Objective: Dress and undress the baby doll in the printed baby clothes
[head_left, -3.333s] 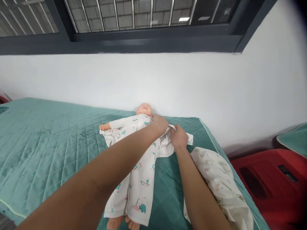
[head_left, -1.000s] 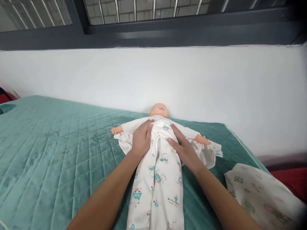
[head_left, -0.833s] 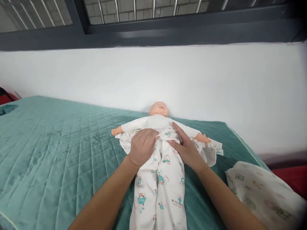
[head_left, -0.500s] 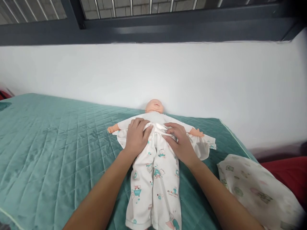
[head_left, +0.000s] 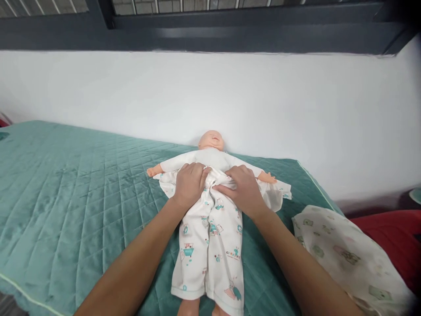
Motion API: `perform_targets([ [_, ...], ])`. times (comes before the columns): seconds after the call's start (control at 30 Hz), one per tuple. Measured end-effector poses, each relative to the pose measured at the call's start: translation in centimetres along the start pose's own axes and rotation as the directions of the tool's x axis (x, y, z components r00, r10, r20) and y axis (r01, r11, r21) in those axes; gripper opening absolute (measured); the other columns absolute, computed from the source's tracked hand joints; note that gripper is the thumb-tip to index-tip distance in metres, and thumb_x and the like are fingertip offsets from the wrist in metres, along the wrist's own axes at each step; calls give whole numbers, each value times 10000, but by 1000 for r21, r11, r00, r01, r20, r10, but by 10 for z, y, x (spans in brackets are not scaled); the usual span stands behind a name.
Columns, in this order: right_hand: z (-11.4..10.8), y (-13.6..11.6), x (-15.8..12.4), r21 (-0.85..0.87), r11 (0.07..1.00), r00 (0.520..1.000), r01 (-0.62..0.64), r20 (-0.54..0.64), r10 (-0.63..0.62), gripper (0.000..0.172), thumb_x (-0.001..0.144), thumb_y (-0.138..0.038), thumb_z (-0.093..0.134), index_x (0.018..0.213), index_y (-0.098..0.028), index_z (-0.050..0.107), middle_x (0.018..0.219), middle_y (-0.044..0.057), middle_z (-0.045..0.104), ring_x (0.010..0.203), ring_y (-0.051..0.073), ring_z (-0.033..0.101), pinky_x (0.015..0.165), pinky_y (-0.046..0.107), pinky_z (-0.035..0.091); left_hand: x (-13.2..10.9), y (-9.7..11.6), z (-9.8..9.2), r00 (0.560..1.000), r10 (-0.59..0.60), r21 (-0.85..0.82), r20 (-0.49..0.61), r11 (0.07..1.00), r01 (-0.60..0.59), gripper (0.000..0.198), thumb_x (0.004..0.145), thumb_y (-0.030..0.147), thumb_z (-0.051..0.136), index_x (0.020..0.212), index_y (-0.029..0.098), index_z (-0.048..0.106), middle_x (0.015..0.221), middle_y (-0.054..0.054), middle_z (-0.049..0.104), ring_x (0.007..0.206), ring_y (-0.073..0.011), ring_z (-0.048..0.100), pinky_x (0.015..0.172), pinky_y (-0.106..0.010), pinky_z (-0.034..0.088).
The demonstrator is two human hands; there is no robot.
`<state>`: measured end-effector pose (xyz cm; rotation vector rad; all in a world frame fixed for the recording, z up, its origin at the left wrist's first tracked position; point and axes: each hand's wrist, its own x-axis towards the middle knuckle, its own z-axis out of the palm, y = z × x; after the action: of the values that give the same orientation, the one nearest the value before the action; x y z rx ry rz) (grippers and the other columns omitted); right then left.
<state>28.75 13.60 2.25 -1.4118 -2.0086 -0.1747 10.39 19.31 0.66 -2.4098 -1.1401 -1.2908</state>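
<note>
White printed trousers (head_left: pixel 213 237) on baby doll (head_left: pixel 210 159) | between left hand (head_left: pixel 190 184) and right hand (head_left: pixel 245 191) | clamped at bunched waistband (head_left: pixel 215 176) by both

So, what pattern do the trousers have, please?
The trousers are white with mostly teal cartoons (head view).

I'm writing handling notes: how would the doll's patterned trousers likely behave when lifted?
The trousers are probably floppy: the waist is bunched and the fabric creases softly. They look light, seemingly thin cloth. Lifting may drag the doll along, since its legs emerge below.
</note>
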Motion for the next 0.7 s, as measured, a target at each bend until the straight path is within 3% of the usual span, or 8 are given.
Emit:
perform_targets([
  [0.2, -3, -2, -12, -183, 982, 999, 53, -4, -54, 446, 868, -614, 565, 701, -201, 574, 679, 32, 603, 752, 210, 530, 774, 365, 355, -15, -10, -22, 977, -110, 116, 185, 989, 89, 382, 1019, 398, 292, 839, 196, 561, 712, -62, 643, 693, -223, 589, 674, -325, 374],
  [0.33, -6, -1, -16, -202, 978, 998, 55, 39, -48, 487, 847, -658, 550, 668, -206, 583, 653, 34, 597, 746, 215, 528, 737, 355, 342, -44, -14, -40, 923, -251, 128, 293, 966, 222, 370, 1010, 400, 308, 842, 206, 574, 696, -53, 647, 695, -228, 608, 665, -320, 386],
  [0.43, -8, -2, -20, -182, 982, 997, 56, 63, -45, 470, 857, -657, 543, 705, -216, 602, 690, 42, 622, 794, 232, 537, 748, 363, 343, -64, -14, -53, 873, -350, 9, 339, 929, 369, 330, 988, 444, 365, 876, 225, 586, 742, -28, 670, 743, -220, 617, 710, -324, 413],
  [0.57, -14, -7, -31, -193, 981, 996, 16, 92, 1, 433, 906, -610, 505, 757, -220, 618, 738, 56, 645, 832, 249, 541, 779, 384, 349, -78, -12, -69, 832, -335, -294, 441, 822, 487, 261, 894, 474, 557, 1006, 241, 591, 1006, -12, 696, 903, -204, 620, 809, -327, 455],
  [0.7, -22, -26, -50, -198, 979, 989, -49, 130, 76, 415, 930, -576, 486, 757, -219, 608, 749, 62, 640, 825, 254, 544, 793, 399, 361, -82, -10, -77, 814, -321, -328, 483, 797, 508, 336, 855, 482, 613, 1081, 235, 585, 1073, -28, 677, 959, -220, 608, 851, -353, 457],
])
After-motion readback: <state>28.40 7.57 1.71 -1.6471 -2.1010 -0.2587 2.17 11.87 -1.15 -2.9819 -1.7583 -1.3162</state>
